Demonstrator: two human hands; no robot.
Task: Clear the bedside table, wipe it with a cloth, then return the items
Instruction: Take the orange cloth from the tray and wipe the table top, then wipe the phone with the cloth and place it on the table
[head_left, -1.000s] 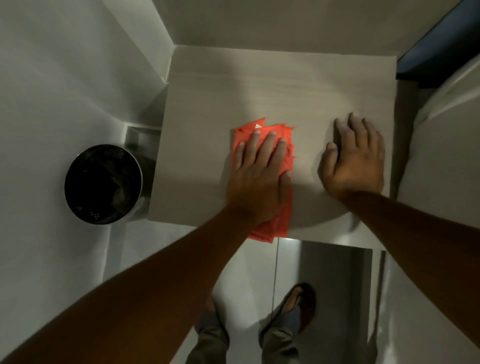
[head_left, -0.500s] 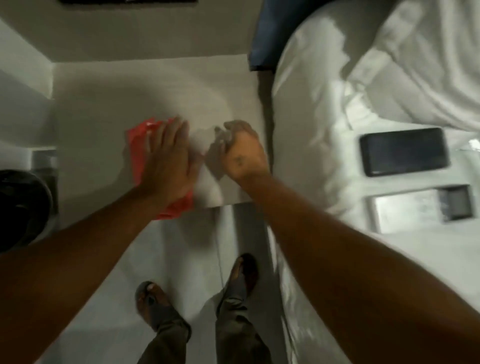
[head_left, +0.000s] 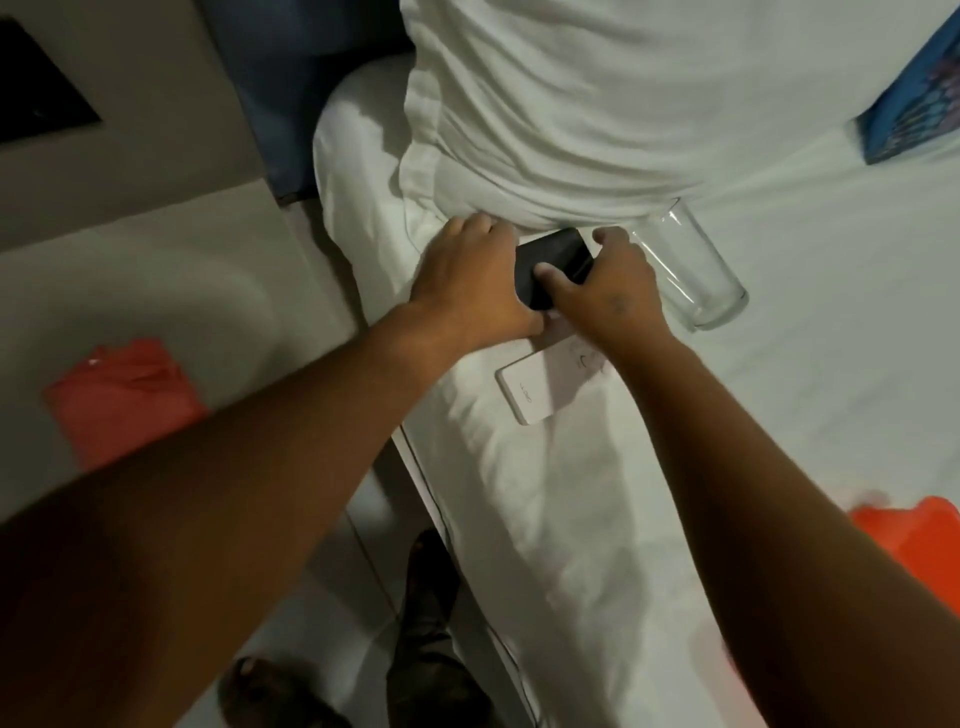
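The pale bedside table (head_left: 171, 280) lies at the left with the orange-red cloth (head_left: 124, 395) resting on its front part, untouched. On the white bed, both hands meet around a black phone (head_left: 553, 260). My left hand (head_left: 467, 280) grips its left end and my right hand (head_left: 608, 286) grips its right side, thumb on top. Just below the hands a white phone (head_left: 545, 387) lies flat on the sheet, partly under my right wrist. A clear drinking glass (head_left: 691, 270) lies on its side to the right of my right hand.
A white pillow (head_left: 597, 104) sits behind the hands. A blue patterned object (head_left: 914, 98) is at the top right and an orange object (head_left: 914, 535) at the right edge of the bed. My feet stand on the floor (head_left: 311, 597) between table and bed.
Both hands left the table and moved right to the bed, closing on the black phone. The cloth was let go and stays on the table. The view swung right.
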